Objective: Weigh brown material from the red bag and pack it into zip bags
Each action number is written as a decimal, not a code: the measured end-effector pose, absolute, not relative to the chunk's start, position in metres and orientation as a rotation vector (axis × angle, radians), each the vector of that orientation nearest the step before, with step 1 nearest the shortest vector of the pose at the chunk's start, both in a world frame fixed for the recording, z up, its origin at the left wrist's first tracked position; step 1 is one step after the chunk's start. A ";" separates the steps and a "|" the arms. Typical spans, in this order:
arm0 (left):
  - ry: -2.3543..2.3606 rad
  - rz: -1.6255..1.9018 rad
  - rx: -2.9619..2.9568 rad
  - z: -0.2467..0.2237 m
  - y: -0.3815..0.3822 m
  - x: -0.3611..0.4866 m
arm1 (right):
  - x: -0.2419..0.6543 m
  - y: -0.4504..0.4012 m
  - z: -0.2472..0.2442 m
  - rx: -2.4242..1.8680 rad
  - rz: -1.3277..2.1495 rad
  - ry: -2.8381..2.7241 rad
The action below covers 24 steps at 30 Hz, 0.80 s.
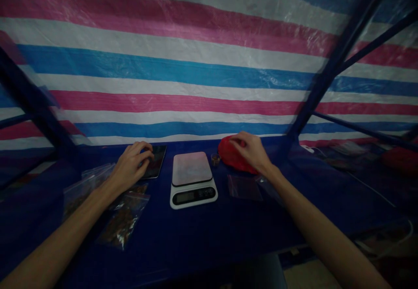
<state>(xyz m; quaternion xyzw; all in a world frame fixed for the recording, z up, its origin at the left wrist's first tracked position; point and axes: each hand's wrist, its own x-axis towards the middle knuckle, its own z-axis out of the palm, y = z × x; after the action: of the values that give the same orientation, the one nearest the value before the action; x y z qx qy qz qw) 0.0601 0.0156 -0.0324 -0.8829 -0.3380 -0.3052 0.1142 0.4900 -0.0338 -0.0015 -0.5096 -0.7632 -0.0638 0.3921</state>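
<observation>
My left hand (132,162) is over a dark tablet-like device (159,158), its fingers loosely bent and apart, holding nothing that shows. My right hand (250,149) is at a red bag (230,154), thumb and fingers drawn together in a pinch above it; what they hold, if anything, is hidden. Between the hands stands a white digital kitchen scale (192,171) with a bare platform and a dark display. A small clear cup (215,160) with something brownish in it sits between the scale and the red bag.
Clear zip bags of brownish pieces (122,221) lie by my left forearm. Flat zip bags (244,187) rest in front of the red bag. Blue metal posts (321,77) frame the blue tabletop (196,241), with a striped plastic sheet (183,79) behind.
</observation>
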 end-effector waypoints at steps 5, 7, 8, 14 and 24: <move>-0.993 -0.845 -2.625 -0.033 0.011 0.065 | 0.555 -0.024 0.002 -1.595 0.157 -1.917; -0.979 -0.845 -2.637 -0.034 0.010 0.067 | 0.564 -0.018 -0.009 -1.574 0.406 -2.110; -0.973 -0.849 -2.640 -0.035 0.010 0.068 | 0.563 -0.016 -0.015 -1.534 0.459 -2.177; -1.008 -0.799 -2.664 -0.043 0.012 0.071 | 0.538 -0.004 -0.045 -1.437 0.390 -2.233; -0.982 -0.845 -2.646 -0.038 0.008 0.069 | 0.538 -0.004 -0.036 -1.427 0.333 -2.133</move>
<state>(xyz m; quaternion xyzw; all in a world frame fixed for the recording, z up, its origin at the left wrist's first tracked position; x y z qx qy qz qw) 0.0686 0.0084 -0.0380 -0.8938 -0.3318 -0.2855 0.0974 0.5378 -0.0042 -0.0356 -0.5304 -0.7929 0.1238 0.2732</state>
